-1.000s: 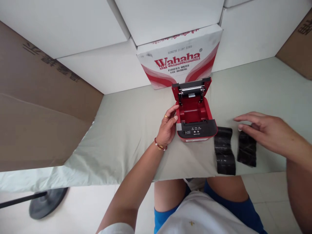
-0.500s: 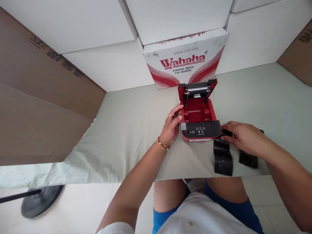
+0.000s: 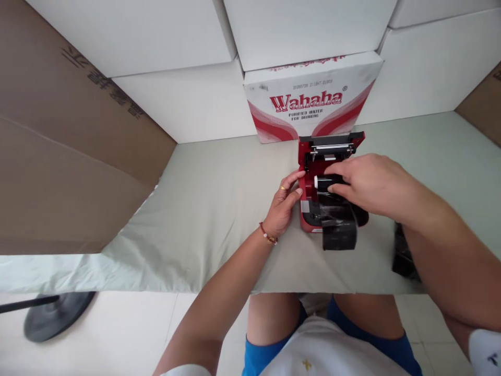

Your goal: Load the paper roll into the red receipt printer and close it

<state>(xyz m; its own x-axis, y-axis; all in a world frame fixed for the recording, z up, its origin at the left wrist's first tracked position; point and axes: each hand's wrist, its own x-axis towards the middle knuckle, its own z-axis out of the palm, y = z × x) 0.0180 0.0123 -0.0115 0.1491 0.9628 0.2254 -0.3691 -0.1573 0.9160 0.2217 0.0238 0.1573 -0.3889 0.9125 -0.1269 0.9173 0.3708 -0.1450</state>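
Observation:
A small red and black label printer [image 3: 307,224] stands on the cloth-covered table with its lid [image 3: 332,141] tilted up and its red bay exposed. My left hand [image 3: 284,203] steadies its left side, fingers and thumb against the red wall. Between the thumb and fingers of my right hand [image 3: 368,180] is a black ribbon roll [image 3: 329,181] with a white core end, held over or partly in the bay. I cannot tell whether it touches the bottom. From the roll a loose black strip [image 3: 340,232] hangs across the printer's front panel. Part of the bay is hidden behind my right hand.
Another black strip or piece [image 3: 403,256] lies on the table under my right forearm. Behind the printer stands a Wahaha water carton [image 3: 313,125] against white boxes [image 3: 188,99]. A large brown carton [image 3: 78,172] borders the left side. The table's front edge runs before my legs.
My right hand has lifted the black ribbon roll from beside the printer and carried it left, over the open bay. My left hand stays at the printer's side. The view has shifted slightly.

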